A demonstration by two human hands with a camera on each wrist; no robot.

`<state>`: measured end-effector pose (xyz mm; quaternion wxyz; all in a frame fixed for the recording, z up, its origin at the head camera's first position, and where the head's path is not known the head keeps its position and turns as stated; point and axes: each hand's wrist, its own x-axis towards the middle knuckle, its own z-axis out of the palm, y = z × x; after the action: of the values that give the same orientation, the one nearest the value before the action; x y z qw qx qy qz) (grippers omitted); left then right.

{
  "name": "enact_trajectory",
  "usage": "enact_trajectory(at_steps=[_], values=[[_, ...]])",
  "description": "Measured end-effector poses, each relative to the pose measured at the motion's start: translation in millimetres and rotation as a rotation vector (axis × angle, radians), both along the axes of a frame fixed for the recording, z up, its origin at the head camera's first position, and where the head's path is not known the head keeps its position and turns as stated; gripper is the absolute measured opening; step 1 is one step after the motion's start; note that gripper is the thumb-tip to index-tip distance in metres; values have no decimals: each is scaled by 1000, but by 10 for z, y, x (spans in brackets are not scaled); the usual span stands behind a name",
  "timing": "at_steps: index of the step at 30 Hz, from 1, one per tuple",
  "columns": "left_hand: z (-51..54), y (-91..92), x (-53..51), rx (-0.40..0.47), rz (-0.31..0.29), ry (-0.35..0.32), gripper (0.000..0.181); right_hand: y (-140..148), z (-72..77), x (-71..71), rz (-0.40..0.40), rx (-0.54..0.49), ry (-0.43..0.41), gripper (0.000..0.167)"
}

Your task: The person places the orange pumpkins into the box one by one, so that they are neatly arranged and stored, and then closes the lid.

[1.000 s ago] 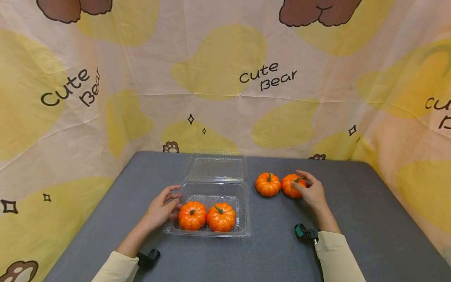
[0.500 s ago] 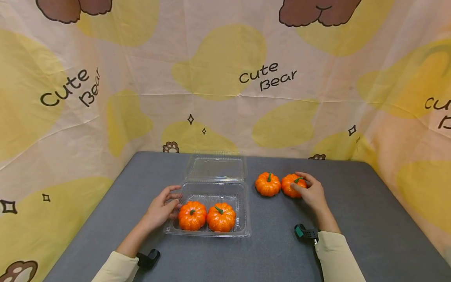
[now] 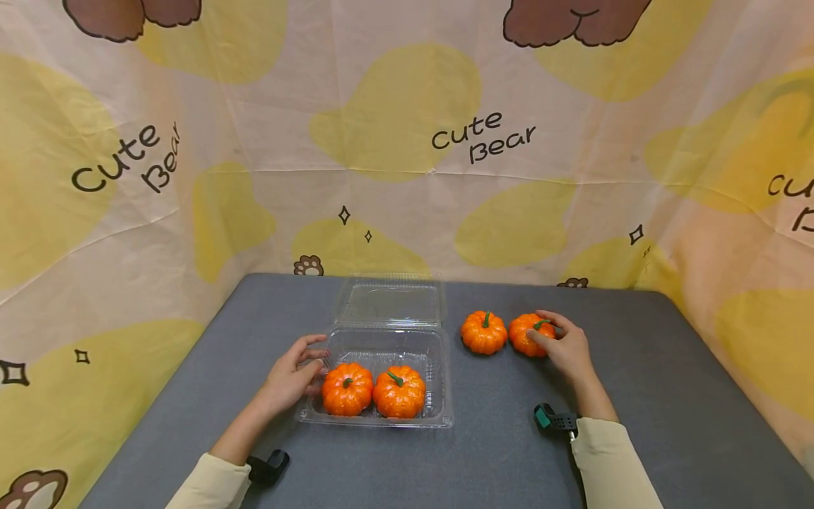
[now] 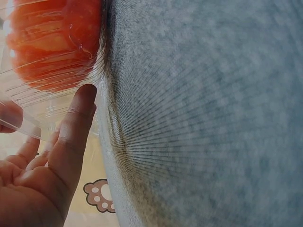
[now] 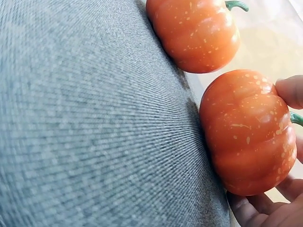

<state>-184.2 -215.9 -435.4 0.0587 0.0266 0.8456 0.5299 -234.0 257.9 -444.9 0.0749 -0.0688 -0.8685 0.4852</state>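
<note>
A clear plastic clamshell container (image 3: 439, 375) stands on the grey table with its lid (image 3: 389, 302) folded back. Two small orange pumpkins, a left one (image 3: 347, 389) and a right one (image 3: 399, 392), sit side by side in its front half. My left hand (image 3: 294, 375) holds the container's left side, thumb at the rim and index finger (image 4: 75, 130) straight along the outer wall. To the right of the container, my right hand (image 3: 566, 346) grips another pumpkin (image 5: 248, 135) between thumb and fingers; it still rests on the table. Beside it sits one more pumpkin (image 3: 483, 333), its green stem upward.
The grey table (image 3: 496, 452) ends at the back against a patterned cloth (image 3: 394, 106), which also hangs at both sides. A black wrist strap (image 3: 268, 468) is on the left arm, and a black and green one (image 3: 555, 418) on the right.
My right hand and the pumpkin in its grip have shifted very slightly to the right. The left hand, the container and the other pumpkins look the same.
</note>
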Motion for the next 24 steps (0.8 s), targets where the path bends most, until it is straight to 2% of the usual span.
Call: enact_trajectory(at_steps=[15, 24], values=[[-6, 8, -8, 5, 11, -12, 45, 19, 143, 35, -73, -2, 59, 51], [8, 8, -13, 0, 6, -6, 44, 11, 280, 66, -65, -26, 102, 52]])
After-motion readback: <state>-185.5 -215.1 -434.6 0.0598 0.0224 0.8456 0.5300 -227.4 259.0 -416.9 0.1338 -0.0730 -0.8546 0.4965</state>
